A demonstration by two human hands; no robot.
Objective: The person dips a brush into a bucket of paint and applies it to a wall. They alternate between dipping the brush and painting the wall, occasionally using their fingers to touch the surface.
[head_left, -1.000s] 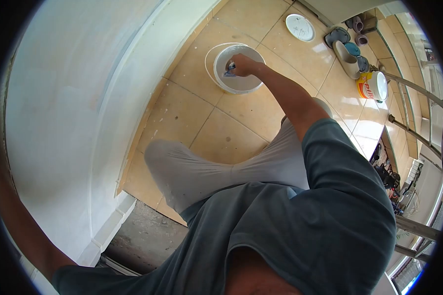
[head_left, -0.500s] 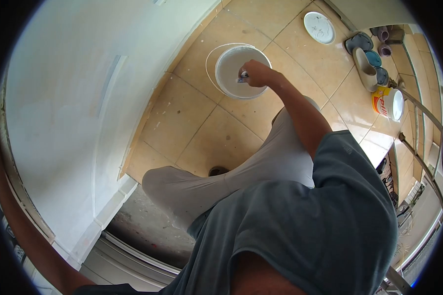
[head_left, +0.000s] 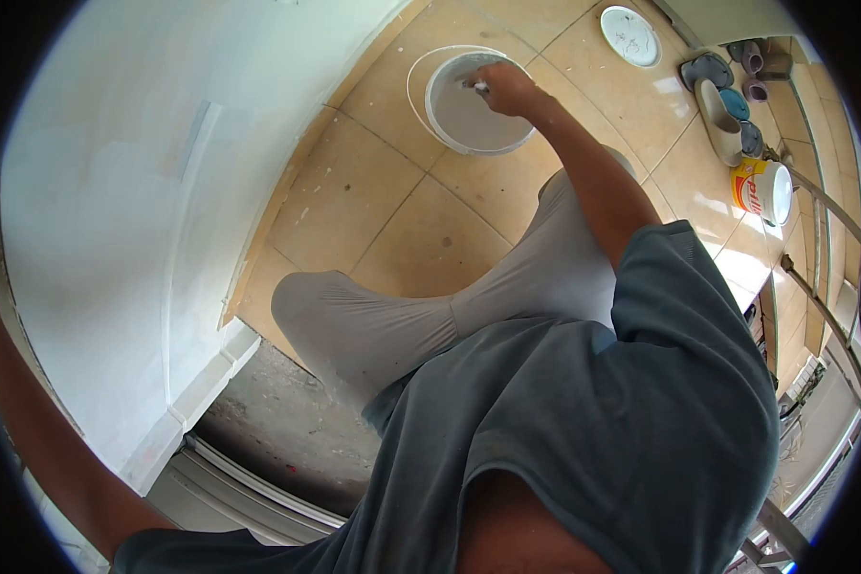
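My right hand (head_left: 507,88) reaches down into a white bucket (head_left: 450,129) of pale paint on the tiled floor and is closed around the handle of a small tool (head_left: 473,85), likely a brush or scraper, at the bucket's far rim. The bucket's wire bail lies around its left side. My left arm (head_left: 38,450) stretches down the left edge of the view along the white wall; its hand is out of sight. My grey trousers and teal shirt fill the lower middle.
A white painted wall (head_left: 134,191) curves along the left, with a concrete sill (head_left: 287,440) below it. On the tan tiles at the top right lie a white lid (head_left: 629,35), several sandals (head_left: 722,96) and a yellow-labelled paint can (head_left: 763,189). A metal railing (head_left: 832,249) runs along the right.
The view has shifted, so the bucket sits higher in the frame. My right hand has moved from the bucket's middle towards its far rim, still holding the tool.
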